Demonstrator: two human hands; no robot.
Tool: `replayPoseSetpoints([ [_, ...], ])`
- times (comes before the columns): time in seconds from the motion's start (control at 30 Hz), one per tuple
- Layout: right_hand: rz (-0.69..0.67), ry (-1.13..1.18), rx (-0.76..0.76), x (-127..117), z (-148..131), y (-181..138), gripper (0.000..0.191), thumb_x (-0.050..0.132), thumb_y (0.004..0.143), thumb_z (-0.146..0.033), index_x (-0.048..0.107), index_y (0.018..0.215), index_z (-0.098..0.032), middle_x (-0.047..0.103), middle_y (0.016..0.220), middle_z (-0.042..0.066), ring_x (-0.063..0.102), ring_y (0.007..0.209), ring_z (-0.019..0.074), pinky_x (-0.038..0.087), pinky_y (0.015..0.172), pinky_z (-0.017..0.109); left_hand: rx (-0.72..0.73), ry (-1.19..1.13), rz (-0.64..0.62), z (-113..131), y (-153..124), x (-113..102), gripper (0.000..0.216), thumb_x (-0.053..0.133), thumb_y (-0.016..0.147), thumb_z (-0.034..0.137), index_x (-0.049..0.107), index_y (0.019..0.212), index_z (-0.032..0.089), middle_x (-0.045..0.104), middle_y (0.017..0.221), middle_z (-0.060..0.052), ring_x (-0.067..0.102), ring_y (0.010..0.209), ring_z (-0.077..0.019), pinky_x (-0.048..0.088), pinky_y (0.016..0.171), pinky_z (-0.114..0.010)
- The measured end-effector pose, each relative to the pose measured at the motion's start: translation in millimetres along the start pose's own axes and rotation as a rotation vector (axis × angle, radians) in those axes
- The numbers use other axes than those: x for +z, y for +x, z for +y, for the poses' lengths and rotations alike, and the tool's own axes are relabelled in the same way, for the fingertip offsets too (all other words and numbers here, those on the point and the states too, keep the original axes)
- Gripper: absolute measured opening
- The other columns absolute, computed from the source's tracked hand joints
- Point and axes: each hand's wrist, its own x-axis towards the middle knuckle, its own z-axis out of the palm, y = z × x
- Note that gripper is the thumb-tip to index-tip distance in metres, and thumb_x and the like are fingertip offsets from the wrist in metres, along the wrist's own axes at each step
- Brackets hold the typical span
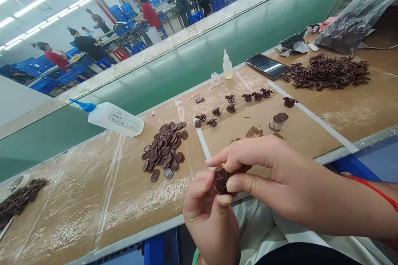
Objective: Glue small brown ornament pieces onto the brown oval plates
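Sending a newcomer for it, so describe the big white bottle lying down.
On the brown workbench, look left of the pile of dark discs. The white squeeze bottle lies on its side with a blue nozzle, unlike the small upright dropper bottle.

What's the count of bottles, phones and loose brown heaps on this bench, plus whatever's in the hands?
Bottles: 2, big lying bottle, small upright bottle
Phone: 1
Loose brown heaps: 3, discs, tangled bits at right, far-left heap
Held brown piece: 1, between left hand and right hand
Total: 7
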Motion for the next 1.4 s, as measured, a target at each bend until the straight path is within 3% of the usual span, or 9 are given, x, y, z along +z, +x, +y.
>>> replayPoseSetpoints([
  [0.1, 0.011, 0.022, -0.018, 0.1, -0.5, -1.5, 0.024, 0.060, 0.092, -0.004, 0.074, 0.081, -0.020, 0.079, 0.092, 0.001, 0.072, 0.116, 0.0212, 0.059, 0.076, 0.020, 0.002, 0.038, 0.017, 1.2, -1.0, -0.8, 0.021, 0.094, 0.074, 0.033, 0.083, 0.092, 0.032, 0.079, 0.086, 0.003, 0.075, 0.079, -0.0112, 0.063, 0.073, -0.020],
  [0.37, 0.045, 0.017, -0.066, -0.9, -2.7, -8.9, 0.024, 0.062, 0.089, -0.005, 0.068, 0.076, -0.023, 0.081, 0.107, 0.001, 0.074, 0.112, 0.0182, 0.060, 0.086, 0.021, 0.107, 0.054, -0.022, 1.4, -1.6, 1.8, 0.022, 0.094, 0.073, 0.031, 0.084, 0.093, 0.029, 0.074, 0.078, 0.001, 0.073, 0.071, -0.0117, 0.061, 0.064, -0.018],
  [0.6, 0.059, -0.008, -0.042, -3.1, 2.3, -12.4, 0.017, 0.064, 0.088, -0.010, 0.066, 0.077, -0.023, 0.080, 0.117, 0.004, 0.076, 0.109, 0.0208, 0.061, 0.092, 0.028, 0.138, 0.044, -0.062, -2.5, -1.6, 3.4, 0.023, 0.092, 0.076, 0.030, 0.084, 0.098, 0.029, 0.073, 0.080, 0.002, 0.070, 0.071, -0.0096, 0.060, 0.066, -0.016],
  [0.8, 0.070, -0.021, -0.031, -4.1, 3.4, -13.8, 0.017, 0.063, 0.088, -0.013, 0.064, 0.075, -0.023, 0.081, 0.113, 0.006, 0.076, 0.111, 0.0234, 0.062, 0.093, 0.033, 0.122, 0.044, -0.082, -6.5, -3.6, 2.3, 0.020, 0.090, 0.078, 0.030, 0.084, 0.096, 0.027, 0.070, 0.078, 0.001, 0.068, 0.068, -0.0110, 0.061, 0.063, -0.019],
  [1.07, 0.133, -0.159, -0.050, -6.2, 12.7, -23.2, 0.002, 0.070, 0.089, -0.023, 0.069, 0.088, -0.024, 0.080, 0.116, 0.008, 0.076, 0.110, 0.0279, 0.061, 0.098, 0.043, 0.127, 0.066, -0.101, -10.4, -7.8, -2.7, 0.022, 0.091, 0.077, 0.030, 0.084, 0.097, 0.028, 0.070, 0.080, -0.001, 0.070, 0.071, -0.0139, 0.061, 0.064, -0.021],
  [1.4, 0.079, -0.155, -0.007, -8.3, 16.3, -25.8, 0.003, 0.071, 0.091, -0.025, 0.070, 0.089, -0.025, 0.079, 0.120, 0.008, 0.075, 0.113, 0.0279, 0.061, 0.099, 0.043, 0.112, 0.120, -0.146, -10.5, -12.0, -10.8, 0.022, 0.089, 0.078, 0.030, 0.083, 0.099, 0.029, 0.068, 0.080, -0.001, 0.067, 0.068, -0.0145, 0.059, 0.063, -0.025],
])
